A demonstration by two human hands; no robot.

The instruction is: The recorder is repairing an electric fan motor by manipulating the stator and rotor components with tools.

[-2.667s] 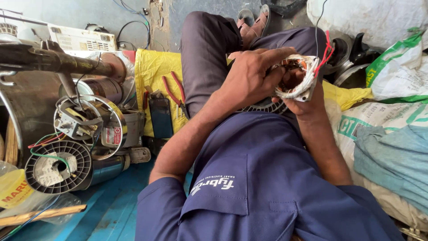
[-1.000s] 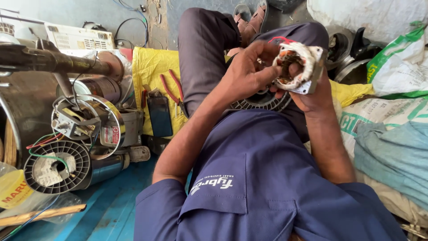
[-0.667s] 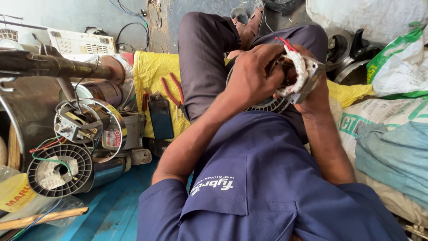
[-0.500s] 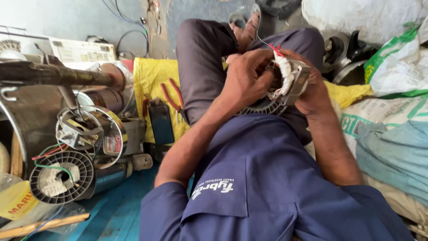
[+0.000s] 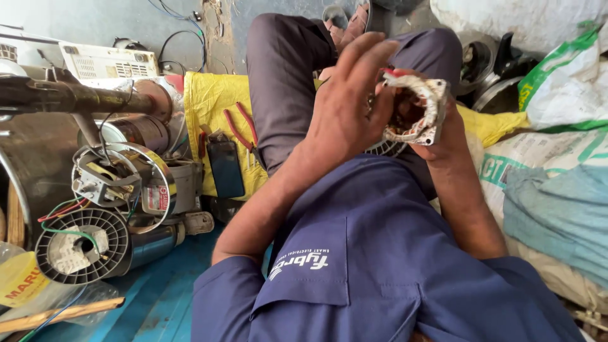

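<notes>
I sit with my legs stretched out ahead. A small motor stator (image 5: 415,107), a pale ring with copper windings and a red wire end, is held up over my lap. My right hand (image 5: 446,130) grips it from below and from the right. My left hand (image 5: 351,104) rests against the stator's left side with its fingers stretched out and spread above the windings, not closed round it. My dark blue shirt (image 5: 373,253) fills the lower part of the view.
Red-handled pliers (image 5: 240,126) and a black phone (image 5: 225,168) lie on a yellow cloth (image 5: 212,101) at my left. Beyond them are a wire spool (image 5: 79,244), motor housings (image 5: 136,177) and a metal pipe (image 5: 69,95). Sacks (image 5: 560,82) and a blue cloth (image 5: 560,212) lie at the right.
My left hand was wrapped over the stator and working at its windings; now its fingers have lifted and spread. My right hand has kept hold of the stator throughout.
</notes>
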